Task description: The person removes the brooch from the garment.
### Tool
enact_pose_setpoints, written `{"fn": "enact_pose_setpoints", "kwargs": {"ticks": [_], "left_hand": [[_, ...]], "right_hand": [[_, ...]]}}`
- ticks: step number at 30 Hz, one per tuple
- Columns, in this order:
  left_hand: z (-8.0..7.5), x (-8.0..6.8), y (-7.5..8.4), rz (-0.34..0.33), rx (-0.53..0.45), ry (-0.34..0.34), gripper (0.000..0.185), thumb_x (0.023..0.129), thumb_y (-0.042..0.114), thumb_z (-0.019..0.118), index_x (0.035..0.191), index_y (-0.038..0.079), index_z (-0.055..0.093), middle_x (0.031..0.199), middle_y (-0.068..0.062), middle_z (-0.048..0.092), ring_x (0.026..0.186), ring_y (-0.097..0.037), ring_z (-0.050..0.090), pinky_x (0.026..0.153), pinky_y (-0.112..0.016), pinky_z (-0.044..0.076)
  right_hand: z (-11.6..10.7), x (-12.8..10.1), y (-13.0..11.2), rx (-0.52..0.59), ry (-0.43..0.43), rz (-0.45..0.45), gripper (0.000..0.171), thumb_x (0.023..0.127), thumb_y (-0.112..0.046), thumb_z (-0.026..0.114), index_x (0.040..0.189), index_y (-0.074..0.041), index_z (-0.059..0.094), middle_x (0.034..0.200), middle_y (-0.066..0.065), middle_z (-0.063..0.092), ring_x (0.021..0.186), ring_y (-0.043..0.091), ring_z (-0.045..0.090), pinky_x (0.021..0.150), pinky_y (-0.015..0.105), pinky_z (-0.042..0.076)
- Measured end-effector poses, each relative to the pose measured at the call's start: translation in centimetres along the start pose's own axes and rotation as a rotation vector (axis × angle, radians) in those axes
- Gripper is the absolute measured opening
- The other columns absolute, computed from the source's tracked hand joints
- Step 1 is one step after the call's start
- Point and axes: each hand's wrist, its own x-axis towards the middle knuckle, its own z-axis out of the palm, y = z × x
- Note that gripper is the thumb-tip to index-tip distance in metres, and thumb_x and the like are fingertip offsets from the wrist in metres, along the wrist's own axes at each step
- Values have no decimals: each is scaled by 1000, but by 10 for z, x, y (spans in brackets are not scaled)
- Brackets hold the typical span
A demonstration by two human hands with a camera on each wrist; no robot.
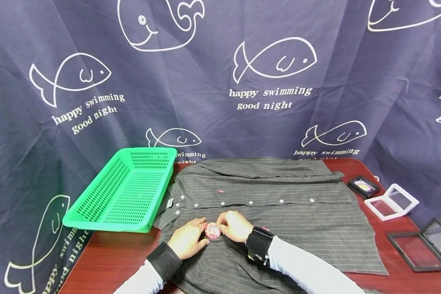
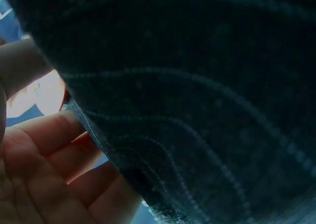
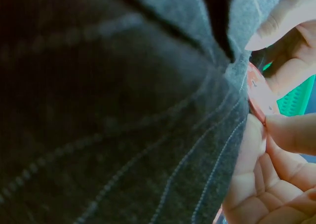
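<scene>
A round red-and-white chip is between my two hands over the lower left of a dark pinstriped shirt. My right hand pinches the chip's edge between thumb and finger, clearest in the right wrist view, where the red rim shows. From the other side my left hand reaches in with its fingers extended, the index fingertip right at the chip's rim. In the left wrist view shirt cloth covers most of the picture, and the left hand's fingers show loosely spread.
A green plastic basket stands at the left. On the right of the red table are a black case with a round picture, an open white-framed case and an open black-framed case. A printed blue curtain hangs behind.
</scene>
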Motion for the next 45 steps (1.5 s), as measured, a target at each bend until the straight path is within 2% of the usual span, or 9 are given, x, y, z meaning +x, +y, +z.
{"fn": "enact_pose_setpoints", "kwargs": {"ticks": [13, 21, 27, 35, 38, 45], "left_hand": [[-1, 1, 1, -2, -6, -3, 47, 81, 29, 76, 118, 1, 67, 128, -14, 65, 117, -31, 63, 95, -43, 52], [4, 2, -2, -3, 1, 0, 48, 81, 29, 76, 118, 2, 67, 128, -13, 65, 117, -29, 63, 96, -42, 52], [3, 1, -2, -12, -11, -20, 49, 81, 29, 76, 119, 1, 67, 129, -13, 65, 119, -28, 62, 96, -42, 51], [1, 1, -2, -8, -15, -26, 48, 81, 29, 76, 120, 1, 67, 130, -12, 64, 120, -26, 61, 95, -42, 52], [1, 1, -2, -10, -17, -29, 48, 81, 29, 75, 119, 1, 67, 130, -12, 64, 120, -26, 61, 96, -42, 51], [1, 2, -2, -22, -22, -31, 49, 81, 30, 76, 119, 2, 67, 131, -11, 64, 120, -26, 61, 95, -42, 52]], "right_hand": [[-6, -2, 0, 47, -41, 30, 9, 77, 1, 62, 76, -5, 68, 60, -1, 63, 52, -2, 44, 51, 16, 37], [-8, -5, 2, 63, -61, 24, 8, 78, 1, 63, 78, -4, 69, 59, 0, 63, 51, -4, 45, 51, 16, 39], [-13, -9, 4, 119, -61, 19, 8, 79, 2, 62, 80, -2, 68, 61, 1, 64, 53, -5, 48, 51, 15, 42], [-29, -13, 9, 205, 0, 44, 7, 84, -2, 61, 85, 0, 67, 66, 2, 63, 56, -4, 49, 53, 17, 43], [-35, -15, 11, 236, 29, 41, 8, 84, -2, 61, 88, 1, 67, 69, 6, 64, 58, -1, 51, 54, 18, 44], [-49, -19, 19, 254, 131, 48, 8, 85, -5, 62, 90, 0, 67, 76, 9, 67, 65, -2, 53, 60, 17, 46]]}}
